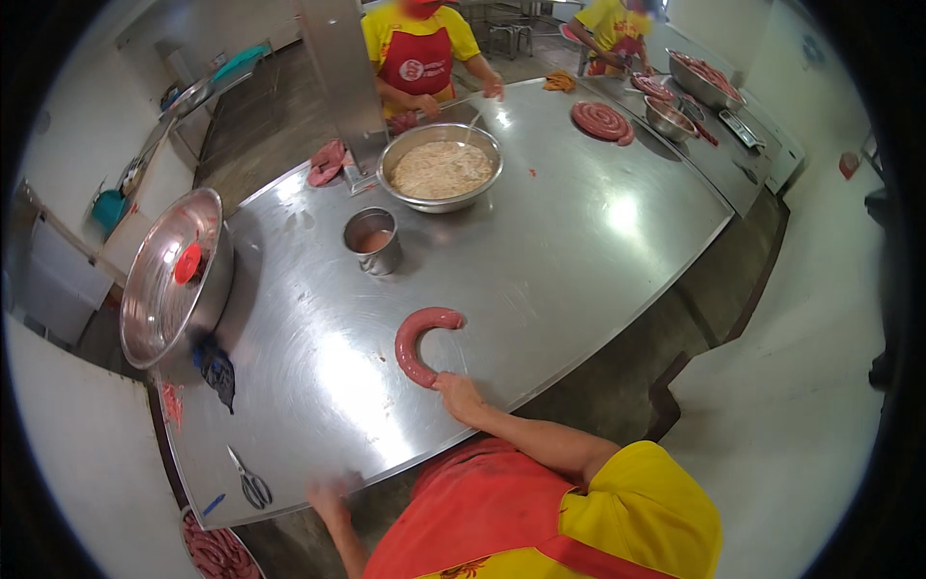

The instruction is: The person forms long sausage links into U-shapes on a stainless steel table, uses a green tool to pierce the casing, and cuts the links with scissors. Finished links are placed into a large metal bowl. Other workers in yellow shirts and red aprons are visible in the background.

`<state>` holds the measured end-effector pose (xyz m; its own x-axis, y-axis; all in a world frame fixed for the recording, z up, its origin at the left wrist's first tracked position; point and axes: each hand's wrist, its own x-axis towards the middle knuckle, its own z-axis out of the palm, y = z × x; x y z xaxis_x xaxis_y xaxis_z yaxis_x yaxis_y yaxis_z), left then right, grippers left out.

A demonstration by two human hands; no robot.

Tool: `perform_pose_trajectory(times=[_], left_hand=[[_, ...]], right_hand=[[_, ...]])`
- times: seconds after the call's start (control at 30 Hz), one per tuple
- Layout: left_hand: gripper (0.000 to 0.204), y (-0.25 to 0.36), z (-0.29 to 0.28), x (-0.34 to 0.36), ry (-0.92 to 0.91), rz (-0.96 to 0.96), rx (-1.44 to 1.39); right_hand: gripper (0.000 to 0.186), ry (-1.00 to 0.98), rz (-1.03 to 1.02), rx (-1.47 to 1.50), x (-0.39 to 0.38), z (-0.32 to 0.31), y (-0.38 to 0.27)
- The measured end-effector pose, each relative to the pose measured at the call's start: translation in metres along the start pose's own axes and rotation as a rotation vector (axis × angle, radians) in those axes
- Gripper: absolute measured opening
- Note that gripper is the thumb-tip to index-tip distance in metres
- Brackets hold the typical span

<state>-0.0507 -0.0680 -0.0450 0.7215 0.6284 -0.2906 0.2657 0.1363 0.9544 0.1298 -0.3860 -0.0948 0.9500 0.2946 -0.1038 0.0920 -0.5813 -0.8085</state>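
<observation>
A thick, reddish raw sausage (413,349) lies curved in a C on the steel table. My right hand (459,398) is closed around its near end, and the fingertips are partly hidden by the hand itself. Close to the table's near edge is my left hand (332,497), smeared by motion, so its fingers cannot be made out. Scissors (251,481) with dark handles lie on the table to the left of that hand, with a blue pen (213,505) beside them.
Beyond the sausage stand a steel cup (374,259) and a basin of cloudy liquid (440,198). A large tilted steel bowl (214,280) and a black plastic bag (216,374) are at left. Two co-workers stand across; a coiled sausage (600,121) lies far right.
</observation>
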Motion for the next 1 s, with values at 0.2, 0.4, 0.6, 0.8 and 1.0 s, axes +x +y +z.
perform_pose_trajectory(times=[0.2, 0.4, 0.6, 0.8, 1.0], left_hand=[[0.034, 0.042, 0.102, 0.062, -0.275, 0.235, 0.285], [0.033, 0.062, 0.196, 0.05, -0.665, 0.584, 0.575], [0.022, 0.065, 0.238, -0.026, -0.658, 1.019, 0.269], [0.014, 0.132, 0.128, 0.044, -0.757, 0.292, -0.474], [0.026, 0.192, -0.037, 0.106, -0.233, 0.426, -0.871]], right_hand=[[0.008, 0.192, -0.384, -0.283, 0.005, -0.029, -0.026], [0.012, 0.341, -0.436, -0.201, 0.016, -0.001, 0.003], [0.018, 0.099, -0.201, 0.262, 0.009, 0.034, 0.049], [0.023, 0.043, 0.147, -0.149, 0.0, -0.003, 0.021], [0.022, -0.085, 0.14, -0.338, 0.016, -0.027, 0.003]])
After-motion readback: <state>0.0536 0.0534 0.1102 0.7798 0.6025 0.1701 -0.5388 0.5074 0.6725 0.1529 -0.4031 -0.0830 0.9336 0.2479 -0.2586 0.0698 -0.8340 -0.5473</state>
